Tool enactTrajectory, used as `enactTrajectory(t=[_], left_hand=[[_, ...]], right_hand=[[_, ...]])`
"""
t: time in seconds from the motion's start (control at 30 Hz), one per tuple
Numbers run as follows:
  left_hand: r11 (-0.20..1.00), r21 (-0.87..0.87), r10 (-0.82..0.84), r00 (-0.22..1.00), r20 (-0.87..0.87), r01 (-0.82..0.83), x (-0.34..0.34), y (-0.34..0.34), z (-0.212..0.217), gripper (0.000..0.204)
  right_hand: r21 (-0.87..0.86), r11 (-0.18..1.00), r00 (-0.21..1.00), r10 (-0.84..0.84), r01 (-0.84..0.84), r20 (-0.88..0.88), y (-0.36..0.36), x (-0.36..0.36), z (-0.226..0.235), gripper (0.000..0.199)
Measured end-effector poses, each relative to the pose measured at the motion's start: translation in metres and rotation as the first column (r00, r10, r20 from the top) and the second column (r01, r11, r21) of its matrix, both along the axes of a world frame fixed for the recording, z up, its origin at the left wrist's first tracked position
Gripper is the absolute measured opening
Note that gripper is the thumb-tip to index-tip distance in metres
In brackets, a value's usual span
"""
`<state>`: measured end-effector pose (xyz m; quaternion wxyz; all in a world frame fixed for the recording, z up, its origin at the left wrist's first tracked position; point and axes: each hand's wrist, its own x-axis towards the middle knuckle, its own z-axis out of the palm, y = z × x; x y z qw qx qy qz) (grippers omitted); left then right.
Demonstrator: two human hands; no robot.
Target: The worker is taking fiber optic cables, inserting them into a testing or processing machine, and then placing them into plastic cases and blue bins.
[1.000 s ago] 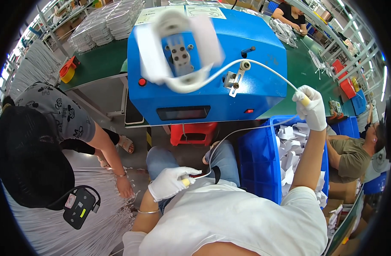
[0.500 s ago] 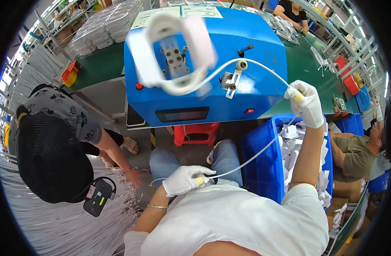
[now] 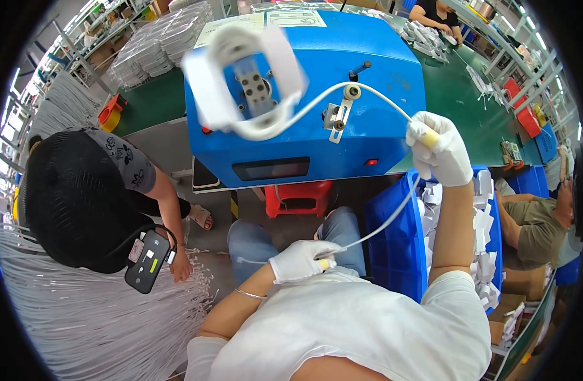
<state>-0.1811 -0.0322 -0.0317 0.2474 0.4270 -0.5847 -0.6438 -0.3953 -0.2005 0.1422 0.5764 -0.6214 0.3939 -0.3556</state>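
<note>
Head view: spool [image 3: 244, 82] blurred, spinning as before. Right hand [image 3: 439, 152] stays raised, fingers pinched on cable [image 3: 380, 101]; slack to left hand [image 3: 301, 260], also gripping it, sits lower at lap. Winding likely continuing.

A thin white cable [image 3: 393, 219] ran taut from six o'clock up toward two o'clock, then bent toward eleven o'clock into a blurred, spinning coil [image 3: 244, 82].

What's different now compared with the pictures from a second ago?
The nearby person on the left has leaned in closer. The reel on the blue machine keeps spinning. Left hand and right hand, both gloved, still pinch the white cable.
</note>
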Motion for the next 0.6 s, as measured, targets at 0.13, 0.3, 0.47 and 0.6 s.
enactTrajectory(t=[0.13,0.3,0.47,0.6], left_hand=[[0.973,-0.170,-0.132,0.981,0.139,0.155,-0.002,-0.008,0.021,0.038],[0.931,-0.276,-0.135,0.930,0.342,0.237,0.011,-0.033,0.074,0.041],[0.844,-0.493,0.020,0.908,0.419,0.209,0.045,-0.051,0.147,0.032],[0.593,-0.800,0.277,0.956,0.098,-0.090,0.068,-0.056,0.208,0.017]], right_hand=[[0.011,1.000,0.995,0.017,-0.018,0.099,-0.001,-0.005,0.009,0.024],[0.017,1.000,1.000,0.009,-0.009,0.002,0.004,0.017,0.030,0.024],[-0.087,0.996,0.996,-0.009,0.001,-0.094,-0.002,0.027,0.037,0.023],[-0.446,0.895,0.952,-0.115,-0.024,-0.283,-0.005,0.037,0.039,0.018]])
